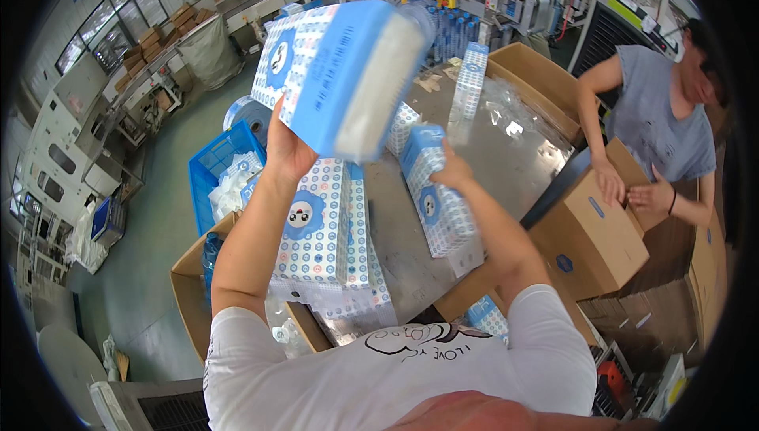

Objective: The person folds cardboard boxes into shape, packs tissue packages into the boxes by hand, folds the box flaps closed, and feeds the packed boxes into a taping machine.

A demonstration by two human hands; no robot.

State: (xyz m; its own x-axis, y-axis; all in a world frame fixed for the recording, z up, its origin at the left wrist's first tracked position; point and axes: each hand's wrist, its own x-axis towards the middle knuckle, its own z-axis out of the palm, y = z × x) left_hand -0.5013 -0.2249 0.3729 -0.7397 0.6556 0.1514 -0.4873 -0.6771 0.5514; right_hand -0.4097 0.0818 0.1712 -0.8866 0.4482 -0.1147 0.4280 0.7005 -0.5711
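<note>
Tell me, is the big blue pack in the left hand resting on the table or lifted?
Lifted: the left hand holds the blue pack tilted in the air, above the table.

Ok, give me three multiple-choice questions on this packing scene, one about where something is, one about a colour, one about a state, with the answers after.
1. Where is the pack in the left hand?
A. Lifted above the table
B. Lying in the blue crate
C. Inside a cardboard box

2. What colour is the crate on the floor left of the table?
A. Red
B. Blue
C. Green

3. What is the right hand doing?
A. Hanging free
B. Gripping the top of a pack that stands on the table
C. Resting on a co-worker's box

Answers:
1 A, the tissue pack is raised high, clear of the table.
2 B, its walls are plainly blue.
3 B, the fingers close on the upright pack, whose lower end is on the table.
</note>
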